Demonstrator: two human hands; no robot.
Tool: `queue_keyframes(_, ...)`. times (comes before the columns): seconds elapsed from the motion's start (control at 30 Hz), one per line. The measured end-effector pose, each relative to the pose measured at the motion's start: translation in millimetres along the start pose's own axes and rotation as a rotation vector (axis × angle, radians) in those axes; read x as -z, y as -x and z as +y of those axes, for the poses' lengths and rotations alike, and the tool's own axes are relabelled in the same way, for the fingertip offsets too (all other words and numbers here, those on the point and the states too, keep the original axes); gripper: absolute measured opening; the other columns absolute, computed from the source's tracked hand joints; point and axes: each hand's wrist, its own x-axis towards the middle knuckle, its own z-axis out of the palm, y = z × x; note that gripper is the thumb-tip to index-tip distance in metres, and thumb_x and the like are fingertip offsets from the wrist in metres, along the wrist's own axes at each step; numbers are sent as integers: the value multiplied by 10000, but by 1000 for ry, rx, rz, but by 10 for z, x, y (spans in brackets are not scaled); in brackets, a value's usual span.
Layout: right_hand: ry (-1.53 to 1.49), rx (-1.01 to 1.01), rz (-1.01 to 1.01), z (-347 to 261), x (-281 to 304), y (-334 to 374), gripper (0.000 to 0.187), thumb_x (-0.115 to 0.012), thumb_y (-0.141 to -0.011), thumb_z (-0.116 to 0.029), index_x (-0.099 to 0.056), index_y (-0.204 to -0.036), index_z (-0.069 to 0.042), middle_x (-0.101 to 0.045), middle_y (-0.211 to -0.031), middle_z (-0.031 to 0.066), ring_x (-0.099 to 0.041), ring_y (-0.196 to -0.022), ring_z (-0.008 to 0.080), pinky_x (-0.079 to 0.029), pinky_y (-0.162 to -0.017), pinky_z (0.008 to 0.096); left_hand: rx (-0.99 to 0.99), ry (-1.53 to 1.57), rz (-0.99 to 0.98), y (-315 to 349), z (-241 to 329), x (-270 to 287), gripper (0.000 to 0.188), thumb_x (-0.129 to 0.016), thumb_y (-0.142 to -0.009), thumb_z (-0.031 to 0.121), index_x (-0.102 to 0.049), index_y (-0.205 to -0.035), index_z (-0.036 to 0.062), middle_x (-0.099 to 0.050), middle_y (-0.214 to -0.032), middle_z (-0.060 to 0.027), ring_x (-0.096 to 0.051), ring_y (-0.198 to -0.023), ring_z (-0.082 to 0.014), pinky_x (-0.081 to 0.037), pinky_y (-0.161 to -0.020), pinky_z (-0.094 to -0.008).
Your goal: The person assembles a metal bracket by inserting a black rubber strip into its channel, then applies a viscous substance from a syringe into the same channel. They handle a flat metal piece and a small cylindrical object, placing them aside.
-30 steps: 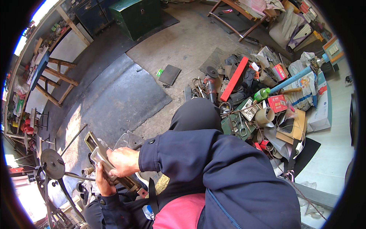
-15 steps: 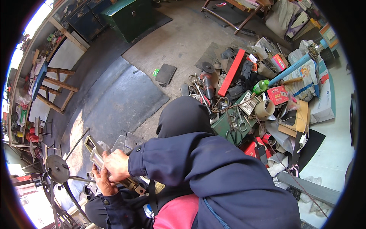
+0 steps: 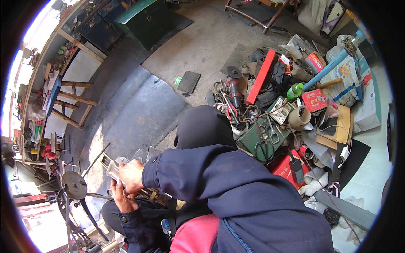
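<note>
Low on the left, my right hand [image 3: 132, 175] is closed round a pale, smooth piece [image 3: 113, 170] with a curved edge. Just below it, my left hand [image 3: 122, 199] is raised with its fingers pressed against the underside of the same piece. A long brass-coloured metal bar [image 3: 152, 195] runs beneath both hands toward my lap, and its far end shows beyond the pale piece. My fingers and right sleeve hide how the two parts join.
Beside my hands stands a dark metal stand with a round disc [image 3: 74, 185] and thin rods. To the right lie an angle grinder [image 3: 232, 90], scissors [image 3: 263, 145], a red bar [image 3: 260, 76] and a green bottle [image 3: 294, 91]. A wooden stool [image 3: 69, 101] stands at the left.
The whole view has shifted slightly, so the surroundings sit further right. My left fingers have straightened upward a little against the pale piece. My right hand keeps its grip.
</note>
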Motion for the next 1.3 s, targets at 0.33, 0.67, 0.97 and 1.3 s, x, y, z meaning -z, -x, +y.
queue_keyframes(0.33, -330, -226, 93, 169, 281, 73, 662, -729, -745, -461, -716, -1111, 90, -747, -989, 285, -752, -984, 388, -590, -890, 449, -3, -85, -101, 55, 242, -233, 579, -613, -1033, 303, -408, -1554, 155, -538, -1469, -91, -570, -1322, -226, -632, -792, -415)
queue_keyframes(0.67, -697, -457, 333, 563, 628, -27, 657, -686, -779, -433, -684, -1122, 127, -730, -1046, 277, -735, -955, 335, -586, -848, 416, -221, -111, -257, -355, 823, 87, 492, -612, -1052, 263, -501, -1499, 91, -556, -1496, -130, -565, -1368, -253, -637, -822, -375)
queue_keyframes(0.97, -393, -271, 926, 1144, 2279, 526, 387, -686, -904, -416, -757, -1024, -55, -633, -814, 152, -627, -740, 270, -522, -675, 400, -268, -306, -72, -784, 858, 861, 374, -621, -1053, 248, -615, -1390, 84, -701, -1275, -83, -654, -1202, -169, -586, -790, -291)
queue_keyframes(1.3, 367, -809, 1255, 2289, 3626, 2297, 559, -806, -754, -389, -737, -1000, 108, -762, -1039, 267, -737, -1008, 346, -537, -924, 407, -174, -277, -218, -1242, 710, 1124, 440, -616, -1046, 317, -591, -1424, 92, -719, -1211, -76, -689, -1131, -166, -568, -844, -282)
